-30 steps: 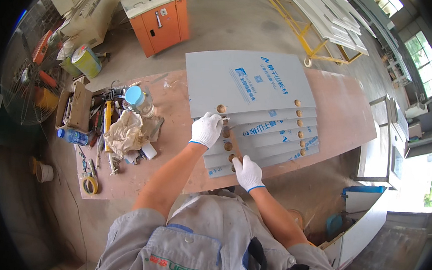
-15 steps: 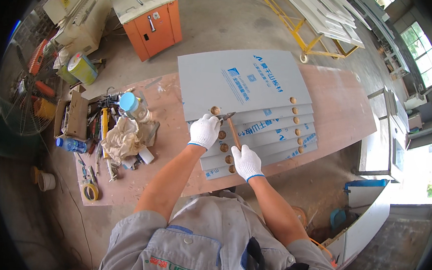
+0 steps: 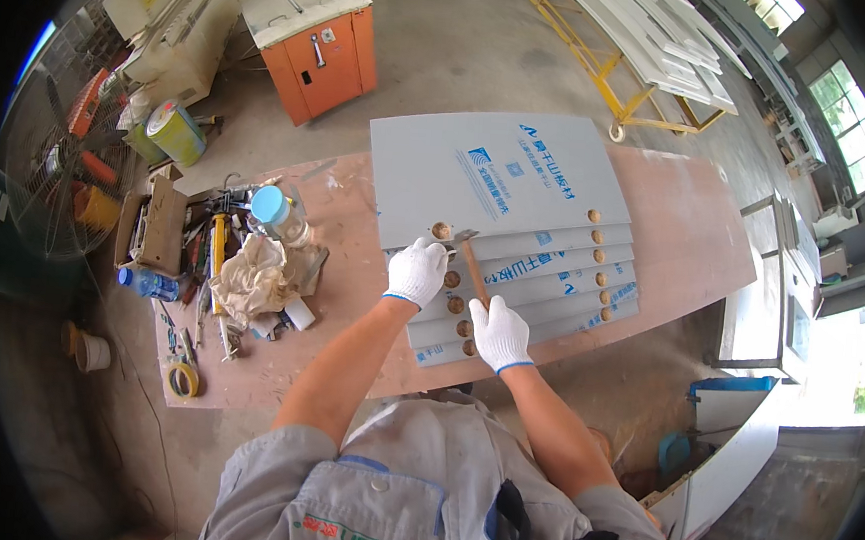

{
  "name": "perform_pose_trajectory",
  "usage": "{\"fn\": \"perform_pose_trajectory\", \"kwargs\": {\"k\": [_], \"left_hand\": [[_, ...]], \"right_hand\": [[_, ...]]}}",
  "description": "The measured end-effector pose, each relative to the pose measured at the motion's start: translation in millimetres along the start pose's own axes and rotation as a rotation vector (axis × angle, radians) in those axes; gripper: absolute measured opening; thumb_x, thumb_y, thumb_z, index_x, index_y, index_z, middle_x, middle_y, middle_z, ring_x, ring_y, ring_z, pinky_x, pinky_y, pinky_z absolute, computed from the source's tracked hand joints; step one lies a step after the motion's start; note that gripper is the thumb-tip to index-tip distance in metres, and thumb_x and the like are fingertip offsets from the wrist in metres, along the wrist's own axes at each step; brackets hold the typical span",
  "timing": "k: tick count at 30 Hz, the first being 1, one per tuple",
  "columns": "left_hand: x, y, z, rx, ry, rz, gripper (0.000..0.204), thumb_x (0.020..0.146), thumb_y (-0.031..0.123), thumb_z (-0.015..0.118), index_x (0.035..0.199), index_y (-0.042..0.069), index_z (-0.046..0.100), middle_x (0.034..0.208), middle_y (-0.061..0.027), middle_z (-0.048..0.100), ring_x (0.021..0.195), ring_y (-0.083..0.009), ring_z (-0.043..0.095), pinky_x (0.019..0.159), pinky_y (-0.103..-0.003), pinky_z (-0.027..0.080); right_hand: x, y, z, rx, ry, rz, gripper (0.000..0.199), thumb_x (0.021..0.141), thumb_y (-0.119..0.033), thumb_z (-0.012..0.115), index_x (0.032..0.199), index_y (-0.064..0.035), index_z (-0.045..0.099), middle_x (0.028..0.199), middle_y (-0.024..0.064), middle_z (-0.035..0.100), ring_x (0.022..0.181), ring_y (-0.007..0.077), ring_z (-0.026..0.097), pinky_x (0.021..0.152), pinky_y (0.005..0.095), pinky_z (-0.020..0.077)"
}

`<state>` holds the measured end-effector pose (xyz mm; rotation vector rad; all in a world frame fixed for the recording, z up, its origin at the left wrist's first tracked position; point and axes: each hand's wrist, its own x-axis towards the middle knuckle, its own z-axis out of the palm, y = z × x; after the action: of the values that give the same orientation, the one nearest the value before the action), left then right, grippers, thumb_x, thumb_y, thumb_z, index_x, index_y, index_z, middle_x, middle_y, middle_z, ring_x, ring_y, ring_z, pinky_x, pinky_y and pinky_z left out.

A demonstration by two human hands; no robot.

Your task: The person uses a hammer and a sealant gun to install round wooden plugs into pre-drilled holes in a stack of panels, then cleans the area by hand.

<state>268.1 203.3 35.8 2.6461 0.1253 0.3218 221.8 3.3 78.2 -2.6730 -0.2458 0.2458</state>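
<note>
Our right hand (image 3: 501, 336) is curled round the hammer (image 3: 476, 270); just left of its metal head (image 3: 465, 237), our left hand (image 3: 417, 273) looks partly curled, any hold unclear. We'd best keep those fingers clear. Beneath, smooth grey boards (image 3: 512, 210) with rough round holes (image 3: 456, 305) lie stepped on the pinkish table (image 3: 681, 227).

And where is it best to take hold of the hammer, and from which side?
Probably by the near end of its wooden handle, coming from the person's side. The hammer lies with its head pointing away, close to the left hand, while the slim handle slants back toward the body; the right hand grips it there.
</note>
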Motion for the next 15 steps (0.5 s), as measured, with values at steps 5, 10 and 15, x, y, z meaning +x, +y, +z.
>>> {"fn": "perform_pose_trajectory", "kwargs": {"k": [5, 10, 15], "left_hand": [[-4.3, -2.7, -9.8, -0.076, 0.035, -0.06, 0.016, 0.095, 0.026, 0.067, 0.092, 0.013, 0.075, 0.094, -0.0112, 0.072, 0.083, -0.0344, 0.072, 0.075, -0.047, 0.057], [-8.6, -19.0, -20.9, -0.108, 0.026, -0.08, 0.016, 0.095, 0.026, 0.066, 0.093, 0.013, 0.075, 0.093, -0.0114, 0.073, 0.083, -0.0355, 0.071, 0.076, -0.047, 0.057], [-11.7, -20.5, -22.6, -0.058, -0.007, -0.113, 0.016, 0.095, 0.026, 0.066, 0.093, 0.012, 0.075, 0.093, -0.0115, 0.074, 0.084, -0.0351, 0.072, 0.076, -0.046, 0.057]], "right_hand": [[9.3, 14.2, 9.1, -0.087, -0.051, 0.024, 0.046, 0.104, -0.047, 0.053, 0.094, -0.0028, 0.06, 0.076, 0.026, 0.07, 0.076, 0.0463, 0.071, 0.071, 0.0557, 0.0551], [5.0, 7.7, 1.6, -0.048, -0.057, 0.078, 0.05, 0.105, -0.049, 0.049, 0.101, -0.0012, 0.063, 0.086, 0.0283, 0.072, 0.087, 0.0455, 0.072, 0.08, 0.0566, 0.0554], [8.9, 6.7, -6.5, -0.034, -0.135, 0.063, 0.053, 0.104, -0.052, 0.049, 0.098, -0.0009, 0.062, 0.087, 0.0288, 0.072, 0.089, 0.047, 0.07, 0.081, 0.0573, 0.0537]]}}
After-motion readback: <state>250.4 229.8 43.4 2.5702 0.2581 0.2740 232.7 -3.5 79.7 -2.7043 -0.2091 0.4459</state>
